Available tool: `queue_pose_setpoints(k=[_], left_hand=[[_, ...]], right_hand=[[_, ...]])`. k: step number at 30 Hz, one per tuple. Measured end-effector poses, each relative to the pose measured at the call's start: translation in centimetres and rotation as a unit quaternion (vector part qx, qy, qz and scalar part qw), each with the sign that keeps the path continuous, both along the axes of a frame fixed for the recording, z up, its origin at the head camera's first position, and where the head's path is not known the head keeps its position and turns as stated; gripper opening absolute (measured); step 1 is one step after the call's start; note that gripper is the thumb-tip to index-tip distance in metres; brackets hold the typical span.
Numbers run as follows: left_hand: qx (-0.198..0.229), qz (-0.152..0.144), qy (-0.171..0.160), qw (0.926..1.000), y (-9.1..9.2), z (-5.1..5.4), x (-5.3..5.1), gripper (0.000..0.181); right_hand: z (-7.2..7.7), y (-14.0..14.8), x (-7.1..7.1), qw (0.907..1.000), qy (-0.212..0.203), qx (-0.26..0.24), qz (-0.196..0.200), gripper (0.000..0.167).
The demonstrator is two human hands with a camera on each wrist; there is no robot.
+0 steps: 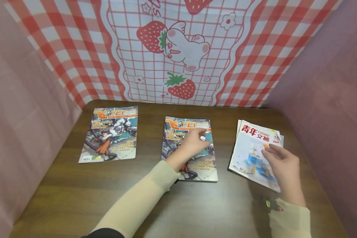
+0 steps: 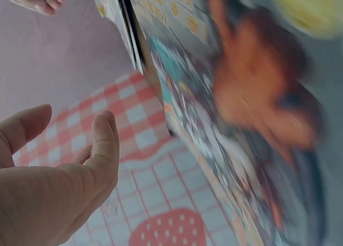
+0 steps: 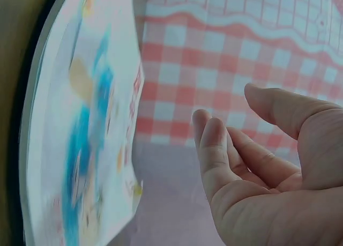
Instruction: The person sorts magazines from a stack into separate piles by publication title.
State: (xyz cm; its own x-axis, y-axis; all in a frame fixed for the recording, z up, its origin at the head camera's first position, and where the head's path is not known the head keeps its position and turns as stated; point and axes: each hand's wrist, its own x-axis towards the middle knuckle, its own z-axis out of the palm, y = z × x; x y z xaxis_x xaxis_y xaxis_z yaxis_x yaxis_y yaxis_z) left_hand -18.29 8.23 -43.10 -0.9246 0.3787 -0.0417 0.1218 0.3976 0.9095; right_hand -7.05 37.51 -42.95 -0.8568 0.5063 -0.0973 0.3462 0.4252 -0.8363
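My left hand [image 1: 193,144] hovers over the magazine with orange lettering [image 1: 202,170] in the middle of the table; in the left wrist view the hand [image 2: 69,187] has its thumb and fingers apart, holding nothing, beside the blurred cover [image 2: 257,85]. Above the right part of a white magazine with red characters [image 1: 244,152] is my right hand [image 1: 284,168]. The right wrist view shows that hand [image 3: 268,171] with loosely bent fingers and a gap to the thumb, away from the white cover [image 3: 53,149]. Other magazine edges show beneath the white one.
Another magazine with orange lettering [image 1: 110,132] lies on the left of the brown wooden table [image 1: 107,188]. A red checked cloth with strawberries [image 1: 181,89] hangs behind the table, and pinkish cloths [image 1: 324,82] hang at both sides.
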Motion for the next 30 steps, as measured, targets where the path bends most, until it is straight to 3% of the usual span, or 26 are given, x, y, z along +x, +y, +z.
queue_pose_setpoints(k=[8,13,18,24,30], left_hand=[[0.014,0.033,0.020,0.9992,-4.7,0.2,0.5,0.055],[0.047,0.062,0.005,0.9970,-7.5,0.2,1.6,0.053],[0.080,0.098,-0.002,0.9920,-10.0,0.1,2.5,0.052],[0.069,0.149,0.002,0.9864,-12.4,-0.1,3.5,0.050],[0.067,0.160,0.016,0.9847,-13.7,-0.7,3.8,0.044]], right_hand=[[-0.5,-3.2,-1.1,0.9971,0.059,-0.009,0.048,0.056],[-0.7,-5.7,-1.7,0.9919,0.085,0.001,0.094,0.049],[-0.8,-8.1,-2.1,0.9874,0.084,-0.020,0.133,0.047],[-1.6,-10.3,-2.4,0.9818,0.069,-0.033,0.174,0.047],[-2.1,-11.5,-2.7,0.9787,0.070,-0.039,0.189,0.048]])
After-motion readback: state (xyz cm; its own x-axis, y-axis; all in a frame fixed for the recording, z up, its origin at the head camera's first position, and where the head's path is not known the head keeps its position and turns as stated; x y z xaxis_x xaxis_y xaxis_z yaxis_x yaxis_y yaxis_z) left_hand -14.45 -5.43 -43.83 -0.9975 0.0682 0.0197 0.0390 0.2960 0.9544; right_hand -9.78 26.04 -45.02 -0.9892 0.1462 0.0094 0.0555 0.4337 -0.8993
